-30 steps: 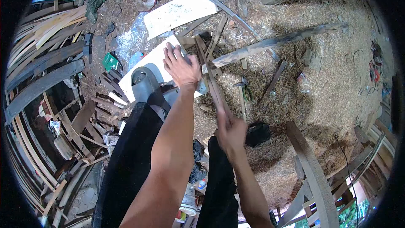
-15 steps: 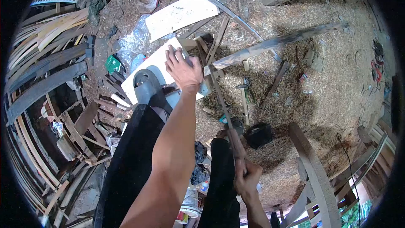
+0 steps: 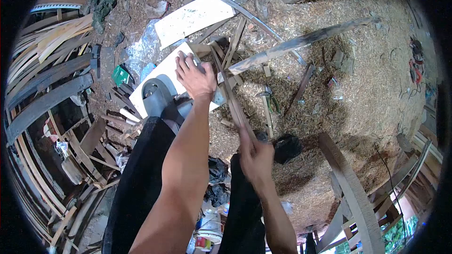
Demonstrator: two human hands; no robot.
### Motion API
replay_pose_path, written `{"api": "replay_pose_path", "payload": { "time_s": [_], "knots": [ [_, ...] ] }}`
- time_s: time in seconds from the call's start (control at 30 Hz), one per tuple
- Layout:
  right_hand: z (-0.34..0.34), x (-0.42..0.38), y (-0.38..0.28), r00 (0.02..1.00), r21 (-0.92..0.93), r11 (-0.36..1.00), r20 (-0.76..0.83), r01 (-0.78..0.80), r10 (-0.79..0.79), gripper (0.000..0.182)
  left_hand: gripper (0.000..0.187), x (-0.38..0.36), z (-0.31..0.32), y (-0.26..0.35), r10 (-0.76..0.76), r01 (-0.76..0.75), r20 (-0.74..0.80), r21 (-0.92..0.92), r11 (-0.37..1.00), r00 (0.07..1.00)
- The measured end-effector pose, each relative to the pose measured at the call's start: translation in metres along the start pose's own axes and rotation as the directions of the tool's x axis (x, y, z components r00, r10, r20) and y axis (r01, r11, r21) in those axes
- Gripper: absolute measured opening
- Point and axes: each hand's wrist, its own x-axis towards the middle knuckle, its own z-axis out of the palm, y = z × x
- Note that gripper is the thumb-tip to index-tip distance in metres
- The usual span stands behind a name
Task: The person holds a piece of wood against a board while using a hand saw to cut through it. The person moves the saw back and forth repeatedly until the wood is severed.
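My left hand (image 3: pixel 195 77) presses down with spread fingers on a white board (image 3: pixel 174 62), beside a sandalled foot (image 3: pixel 157 98) resting on the same board. In my right hand (image 3: pixel 255 157) is the handle of a long, thin saw-like tool (image 3: pixel 231 99), whose far part crosses the near end of a long wooden piece (image 3: pixel 292 44) just right of my left hand. That wooden piece stretches away to the upper right. What lies under my left palm is hidden.
A hammer (image 3: pixel 267 108) and green-handled pliers (image 3: pixel 274 104) lie on the shaving-covered ground. Stacked planks (image 3: pixel 52 80) fill the left side. A black bag (image 3: pixel 287 148) sits right of my right hand, and a thick beam (image 3: pixel 348 188) rises at lower right.
My right hand has moved up and forward with the tool, whose blade now reaches farther past the wood. My left hand remains on the board; the whole view has shifted slightly.
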Motion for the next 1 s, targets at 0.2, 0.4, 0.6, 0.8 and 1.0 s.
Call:
{"api": "replay_pose_path", "payload": {
  "time_s": [0.2,0.4,0.6,0.8,1.0],
  "knots": [
    [-0.04,-0.05,0.025,0.995,-0.107,0.991,0.068,0.076,-0.069,0.023,0.053,-0.001,0.0,-0.002,-0.006,0.006,-0.01,-0.016,1.0,1.0],
    [0.053,0.1,-0.029,0.997,-0.203,0.978,0.077,0.043,-0.027,0.058,0.054,0.001,0.002,-0.003,0.001,-0.001,0.004,-0.013,1.0,1.0],
    [0.0,0.015,-0.006,0.998,-0.132,0.991,0.059,0.019,-0.012,0.032,0.051,0.002,0.0,0.001,0.009,-0.009,-0.018,-0.012,1.0,1.0],
    [-0.046,-0.067,0.052,0.992,-0.133,0.986,0.082,0.104,-0.094,0.024,0.052,0.0,0.0,0.001,-0.022,0.022,-0.008,0.007,1.0,1.0],
    [0.049,0.086,0.006,0.993,-0.141,0.985,0.065,0.103,-0.095,0.047,0.052,0.0,0.001,-0.001,0.003,-0.003,-0.008,0.002,1.0,1.0]
  ]
}}
